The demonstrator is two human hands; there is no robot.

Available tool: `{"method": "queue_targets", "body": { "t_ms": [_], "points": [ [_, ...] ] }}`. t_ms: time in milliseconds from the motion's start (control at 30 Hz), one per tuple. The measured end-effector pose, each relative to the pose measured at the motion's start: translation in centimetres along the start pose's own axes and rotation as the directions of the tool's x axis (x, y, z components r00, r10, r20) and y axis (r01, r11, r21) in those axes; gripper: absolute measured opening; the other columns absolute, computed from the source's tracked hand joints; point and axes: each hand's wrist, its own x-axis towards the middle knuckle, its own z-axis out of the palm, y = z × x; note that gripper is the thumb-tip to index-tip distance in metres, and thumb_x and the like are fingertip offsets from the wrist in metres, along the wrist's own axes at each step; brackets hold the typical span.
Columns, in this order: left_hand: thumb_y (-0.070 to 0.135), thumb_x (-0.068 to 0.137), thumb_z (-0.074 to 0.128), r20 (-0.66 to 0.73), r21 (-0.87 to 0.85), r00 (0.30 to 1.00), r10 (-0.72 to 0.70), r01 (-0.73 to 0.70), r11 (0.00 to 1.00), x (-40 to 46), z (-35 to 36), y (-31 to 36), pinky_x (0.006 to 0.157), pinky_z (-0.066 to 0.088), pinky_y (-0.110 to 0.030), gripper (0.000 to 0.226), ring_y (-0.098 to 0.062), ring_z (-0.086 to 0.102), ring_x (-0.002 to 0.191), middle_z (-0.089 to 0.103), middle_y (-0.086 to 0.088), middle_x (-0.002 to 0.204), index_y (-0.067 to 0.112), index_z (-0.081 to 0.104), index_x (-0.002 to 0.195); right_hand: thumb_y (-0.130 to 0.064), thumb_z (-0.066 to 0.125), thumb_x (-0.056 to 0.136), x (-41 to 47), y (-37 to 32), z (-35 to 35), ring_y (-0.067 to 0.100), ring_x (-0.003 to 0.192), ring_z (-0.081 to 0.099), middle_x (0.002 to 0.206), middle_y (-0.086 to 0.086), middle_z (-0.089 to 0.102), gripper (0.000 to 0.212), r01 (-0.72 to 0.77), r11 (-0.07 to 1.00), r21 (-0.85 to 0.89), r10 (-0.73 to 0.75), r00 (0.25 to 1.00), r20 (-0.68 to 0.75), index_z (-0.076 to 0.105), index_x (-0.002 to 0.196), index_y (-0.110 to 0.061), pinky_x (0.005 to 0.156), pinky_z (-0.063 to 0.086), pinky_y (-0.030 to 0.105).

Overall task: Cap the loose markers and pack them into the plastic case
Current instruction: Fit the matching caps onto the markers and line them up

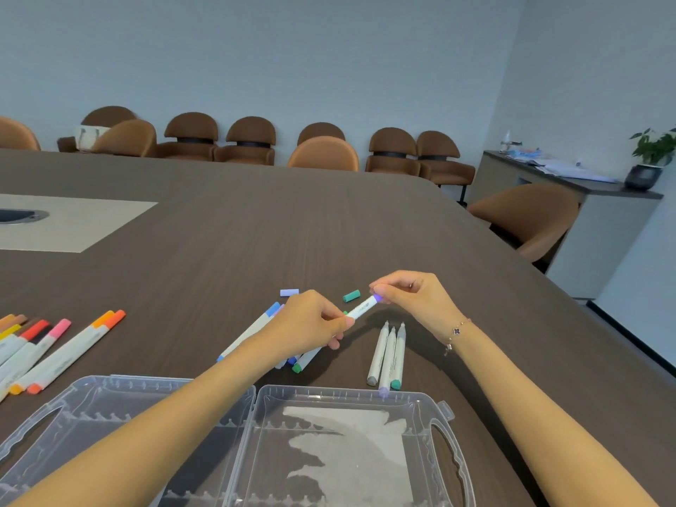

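Over the worktop's middle, beyond the open plastic case (351,393), the left hand (311,323) is pinching the marker (362,308) while the right hand (409,292) is pinching its purple cap (376,298), which, judging by the alignment, needs pressing straight along the barrel until seated

Dark print on the held marker (362,308) barrel — too small to read, no other text legible

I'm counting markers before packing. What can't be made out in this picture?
- Markers under the left hand, head view: hand and forearm cover them, count unclear.
- Orange-pink markers: cut off by the left edge.
- Plastic case: near part cut off by the bottom edge.
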Motion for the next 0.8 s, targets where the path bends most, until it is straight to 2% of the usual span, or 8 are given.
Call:
{"method": "queue_targets", "body": {
  "t_ms": [67, 133, 200, 267, 333, 500, 667, 800],
  "points": [
    [0.037, 0.088, 0.062, -0.049, 0.202, 0.999, -0.017, 0.027, 0.979, 0.3, 0.3, 0.6, 0.06, 0.048, -0.02, 0.029, -0.013, 0.06, 0.064, 0.07, -0.007, 0.079, 0.012, 0.075, 0.09, -0.026, 0.058, 0.091, 0.4, 0.3, -0.7, 0.0, 0.091, 0.062, 0.099, -0.014, 0.068, 0.015, -0.001, 0.996, -0.09, -0.001, 1.0, -0.021, 0.071, 0.098, -0.024, 0.075, 0.049, 0.007],
    [0.042, 0.087, 0.06, -0.092, 0.415, 0.996, -0.013, 0.05, 0.909, 0.4, 0.5, 0.8, 0.053, 0.042, -0.018, 0.034, -0.014, 0.054, 0.056, 0.062, -0.005, 0.065, 0.011, 0.073, 0.082, -0.028, 0.05, 0.095, 0.5, 1.2, -1.5, -0.004, 0.095, 0.057, 0.104, -0.019, 0.062, 0.021, -0.034, 0.985, -0.169, 0.013, 0.992, -0.123, 0.067, 0.106, -0.025, 0.079, 0.043, 0.004],
    [0.046, 0.087, 0.057, -0.103, 0.554, 0.995, -0.011, 0.067, 0.83, 0.3, 0.9, 0.8, 0.052, 0.039, -0.019, 0.039, -0.013, 0.049, 0.053, 0.05, 0.0, 0.055, 0.011, 0.063, 0.07, -0.025, 0.046, 0.097, 0.3, 2.3, -2.3, -0.003, 0.095, 0.054, 0.107, -0.016, 0.06, 0.023, -0.09, 0.979, -0.181, 0.05, 0.975, -0.218, 0.067, 0.107, -0.024, 0.087, 0.04, 0.013],
    [0.052, 0.087, 0.054, -0.094, 0.626, 0.995, -0.019, 0.073, 0.777, 0.0, 1.3, 0.8, 0.053, 0.038, -0.02, 0.047, -0.011, 0.047, 0.053, 0.043, 0.001, 0.053, 0.014, 0.051, 0.06, -0.022, 0.045, 0.098, 0.0, 3.2, -2.7, -0.003, 0.094, 0.053, 0.106, -0.013, 0.06, 0.024, -0.126, 0.974, -0.189, 0.082, 0.971, -0.225, 0.069, 0.103, -0.023, 0.091, 0.04, 0.019],
    [0.056, 0.087, 0.051, -0.095, 0.627, 0.995, 0.003, 0.058, 0.777, -0.3, 1.9, 1.2, 0.053, 0.037, -0.02, 0.053, -0.01, 0.044, 0.052, 0.041, 0.001, 0.054, 0.015, 0.044, 0.055, -0.021, 0.045, 0.098, -0.1, 3.6, -2.6, -0.001, 0.094, 0.054, 0.106, -0.011, 0.062, 0.024, -0.134, 0.973, -0.186, 0.093, 0.972, -0.217, 0.069, 0.099, -0.024, 0.092, 0.041, 0.02],
    [0.046, 0.088, 0.054, 0.066, 0.435, 0.996, 0.058, -0.081, 0.897, 0.0, 4.1, 2.8, 0.059, 0.04, -0.015, 0.039, -0.016, 0.065, 0.076, 0.063, -0.004, 0.074, 0.011, 0.068, 0.08, -0.022, 0.046, 0.097, 0.5, 3.7, -1.7, 0.002, 0.099, 0.054, 0.109, -0.01, 0.062, 0.023, -0.101, 0.973, -0.207, 0.065, 0.982, -0.177, 0.069, 0.101, -0.023, 0.085, 0.041, 0.01],
    [0.036, 0.087, 0.059, 0.099, 0.457, 0.995, -0.031, -0.018, 0.889, 0.8, 4.4, 3.1, 0.061, 0.043, -0.018, 0.03, -0.014, 0.057, 0.064, 0.046, 0.001, 0.059, 0.017, 0.051, 0.065, -0.023, 0.048, 0.097, 0.5, 3.8, -1.4, 0.006, 0.101, 0.055, 0.111, -0.01, 0.061, 0.021, -0.085, 0.973, -0.216, 0.052, 0.987, -0.153, 0.068, 0.102, -0.022, 0.082, 0.042, 0.007],
    [0.034, 0.086, 0.061, 0.051, 0.502, 0.998, -0.047, 0.015, 0.865, 0.7, 3.4, 2.5, 0.061, 0.04, -0.018, 0.029, -0.012, 0.046, 0.055, 0.043, 0.002, 0.059, 0.015, 0.049, 0.067, -0.022, 0.05, 0.096, 0.7, 3.8, -1.4, 0.01, 0.104, 0.057, 0.112, -0.008, 0.063, 0.019, -0.09, 0.959, -0.269, 0.057, 0.99, -0.129, 0.068, 0.1, -0.024, 0.09, 0.048, 0.019]
  ]
}}
